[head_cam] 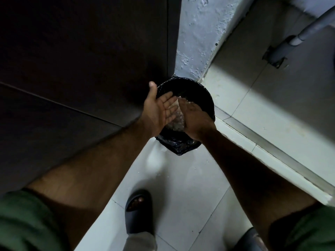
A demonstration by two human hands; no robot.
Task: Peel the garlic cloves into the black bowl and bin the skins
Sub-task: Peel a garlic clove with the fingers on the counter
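A bin (203,98) lined with a black bag stands on the tiled floor (181,196), tucked into the corner where the dark door meets the wall. Over its mouth the left hand (159,109) lies palm-up, fingers straight and spread; the right hand (194,118) faces it, fingers relaxed, holding nothing. Pale garlic skins (176,122) show between them inside the bin. This looks like the binning step, nearly done; next, brushing off clinging flakes.

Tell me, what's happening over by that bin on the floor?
A person stands over a small bin lined with a black bag, both arms stretched out above it. The left hand is open, palm up, and the right hand is open beside it, its palm turned away from the camera. Pale bits that look like garlic skins show between the hands, over the bin's mouth. Neither hand grips anything.
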